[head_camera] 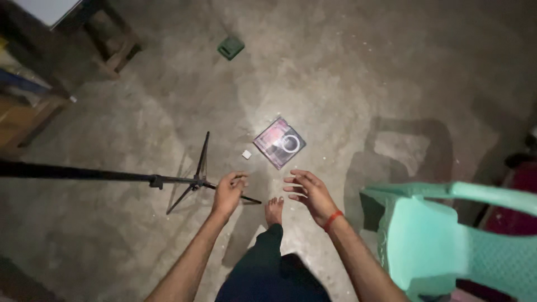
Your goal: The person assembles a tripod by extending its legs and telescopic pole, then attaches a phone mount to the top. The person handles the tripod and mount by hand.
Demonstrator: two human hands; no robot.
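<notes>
A thin black tripod stand (193, 180) stands on the floor, legs spread out. Its long pole sticks out sideways, far left.

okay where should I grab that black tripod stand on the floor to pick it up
Probably the bare pole of the black tripod stand, just left of its leg hub, coming from above. The thin legs splay out at the hub; the left hand is nearest.

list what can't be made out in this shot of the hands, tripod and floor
- Head view: the left hand is curled, its fingers hiding whether it pinches anything.
- The black metal tripod stand has its pole top cut off by the left edge.
- The small white square scrap on the floor is too small to identify.
- The right hand is open, holding nothing.
</notes>
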